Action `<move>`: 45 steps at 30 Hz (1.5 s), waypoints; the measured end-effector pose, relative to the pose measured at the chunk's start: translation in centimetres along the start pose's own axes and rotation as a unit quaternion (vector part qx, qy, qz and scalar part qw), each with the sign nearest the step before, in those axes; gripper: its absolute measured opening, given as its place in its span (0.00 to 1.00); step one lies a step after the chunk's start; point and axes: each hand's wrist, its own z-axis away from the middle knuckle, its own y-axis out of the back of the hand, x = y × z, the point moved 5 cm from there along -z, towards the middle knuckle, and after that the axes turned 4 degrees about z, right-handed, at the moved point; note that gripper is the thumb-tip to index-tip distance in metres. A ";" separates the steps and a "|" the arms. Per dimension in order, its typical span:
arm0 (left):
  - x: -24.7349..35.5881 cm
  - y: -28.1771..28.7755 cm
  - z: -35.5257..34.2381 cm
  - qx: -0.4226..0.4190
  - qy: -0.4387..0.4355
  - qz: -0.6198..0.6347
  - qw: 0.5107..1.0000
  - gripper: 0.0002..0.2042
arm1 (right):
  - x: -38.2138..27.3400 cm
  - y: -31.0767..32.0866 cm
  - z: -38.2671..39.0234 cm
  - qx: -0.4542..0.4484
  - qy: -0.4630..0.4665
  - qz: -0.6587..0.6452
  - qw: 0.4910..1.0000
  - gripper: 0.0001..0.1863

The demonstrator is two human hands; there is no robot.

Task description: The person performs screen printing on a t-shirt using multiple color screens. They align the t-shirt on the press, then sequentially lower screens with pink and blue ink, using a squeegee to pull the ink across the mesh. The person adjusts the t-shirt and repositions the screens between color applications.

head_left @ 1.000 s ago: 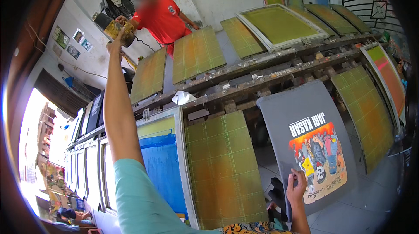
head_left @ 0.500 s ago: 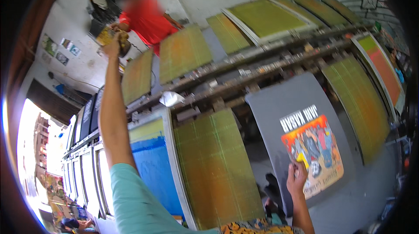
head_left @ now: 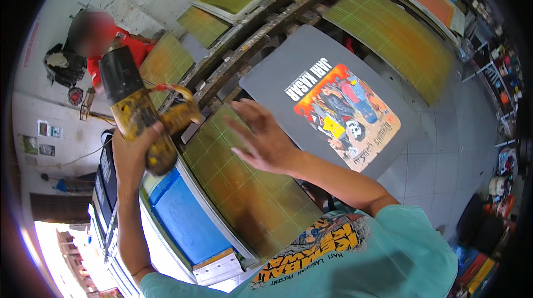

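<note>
A worn yellow and black heat gun [head_left: 136, 112] is gripped around its body by my left hand [head_left: 129, 151], its black end pointing up and away. My right hand [head_left: 264, 139] hovers with fingers spread over a green-and-orange board [head_left: 244, 187] marked with grid lines, and nothing is in it. To the right of that hand, dark grey fabric [head_left: 277, 70] lies flat on a board, bearing a colourful printed picture [head_left: 350, 112] with white lettering above it.
At the far left a person in a red shirt [head_left: 133, 48] stands across the rack. A blue-coated framed screen [head_left: 189, 214] lies below my left hand. Dark rails [head_left: 250, 42] run beyond the boards. Another green board [head_left: 394, 37] sits at the right, and cluttered shelves [head_left: 502, 98] line the far right.
My left arm has drawn back from near the other person, now with the heat gun close. My right hand has left the printed picture, moved left and opened. The view has turned.
</note>
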 end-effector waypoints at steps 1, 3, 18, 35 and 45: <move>2.0 -1.4 1.6 -0.040 0.003 0.015 0.999 0.27 | -1.3 0.5 -0.7 0.028 0.017 -0.003 0.999 0.36; 4.9 -4.2 4.0 -0.100 -0.018 -0.016 0.995 0.31 | -3.4 2.4 -1.0 0.099 0.043 0.037 0.993 0.36; 19.1 -15.8 6.6 -0.225 -0.110 -0.012 0.968 0.29 | 1.5 11.1 -0.7 0.152 -0.242 -0.814 0.506 0.30; -17.6 -23.8 4.1 0.054 0.298 0.263 0.916 0.52 | 11.0 53.4 17.0 0.423 -0.145 -0.358 0.820 0.21; -3.2 -35.5 13.9 -0.026 -0.374 -0.035 0.926 0.32 | 0.6 56.6 18.7 0.341 -0.172 -0.615 0.690 0.27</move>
